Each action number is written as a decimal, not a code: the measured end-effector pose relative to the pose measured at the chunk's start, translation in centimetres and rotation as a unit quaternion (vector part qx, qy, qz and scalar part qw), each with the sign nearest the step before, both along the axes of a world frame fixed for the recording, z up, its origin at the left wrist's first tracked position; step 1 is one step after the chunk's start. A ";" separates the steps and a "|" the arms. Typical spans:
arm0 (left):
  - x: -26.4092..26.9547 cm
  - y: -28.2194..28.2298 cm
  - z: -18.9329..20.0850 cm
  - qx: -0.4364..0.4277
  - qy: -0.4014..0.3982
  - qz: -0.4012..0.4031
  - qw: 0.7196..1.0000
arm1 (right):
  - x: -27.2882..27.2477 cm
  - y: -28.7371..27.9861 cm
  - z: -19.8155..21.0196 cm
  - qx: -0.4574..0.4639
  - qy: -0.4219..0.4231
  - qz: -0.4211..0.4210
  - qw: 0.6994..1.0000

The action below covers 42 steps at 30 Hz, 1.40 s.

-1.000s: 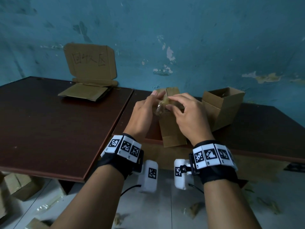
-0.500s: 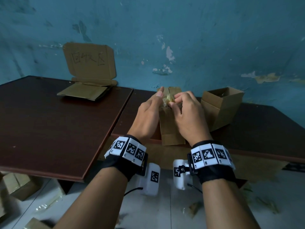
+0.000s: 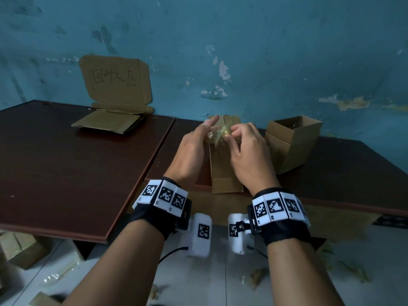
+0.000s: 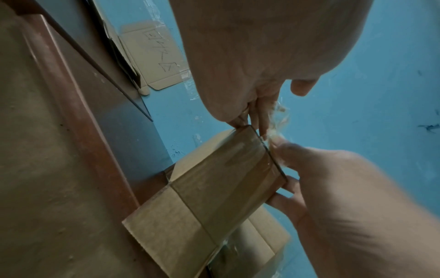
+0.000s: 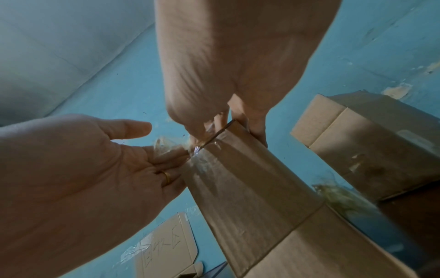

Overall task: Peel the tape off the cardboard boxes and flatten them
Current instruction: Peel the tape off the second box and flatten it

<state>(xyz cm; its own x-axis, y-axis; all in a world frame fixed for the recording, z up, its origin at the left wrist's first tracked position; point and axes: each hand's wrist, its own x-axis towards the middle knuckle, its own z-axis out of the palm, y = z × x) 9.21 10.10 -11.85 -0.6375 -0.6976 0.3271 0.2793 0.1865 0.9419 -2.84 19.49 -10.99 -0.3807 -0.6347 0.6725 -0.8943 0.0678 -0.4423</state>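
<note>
A flattened cardboard box is held upright at the front edge of the dark counter, and a crumpled wad of clear tape is being worked loose at its top edge. The upper rim of the box is pinched by the right hand, thumb in front and fingers curled behind, as the right wrist view shows. The tape wad is stuck against the straight fingers of the left hand, whose palm is spread wide and closed round nothing (whether the tape is pulled or merely clinging cannot be told). A glossy strip of tape is still seen on the box face, so the peel on this one is judged unfinished, though the box itself already looks collapsed. Just to the right, a second box stands open and unflattened on the counter; its turn has not yet come. Further left, flat cardboard lies below a propped sign at the wall, presumably the finished pile. Down on the floor, tape scraps and more boxes are visible, so plenty appears left.
</note>
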 end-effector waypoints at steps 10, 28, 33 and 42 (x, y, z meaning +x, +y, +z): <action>0.5 0.2 0.1 -0.123 -0.020 -0.002 0.992 | -0.4 0.4 0.3 -0.045 -0.141 0.054 0.987; -0.4 -0.7 -1.8 -0.105 -0.012 0.152 0.983 | -0.6 1.3 1.0 0.029 -0.258 0.123 0.958; -0.5 -0.8 -1.7 -0.114 -0.032 0.191 0.974 | -0.6 1.1 0.8 0.078 -0.159 0.090 0.980; -0.9 -0.7 -1.4 -0.130 -0.018 0.197 0.972 | -0.6 0.9 0.8 0.045 -0.166 0.079 0.982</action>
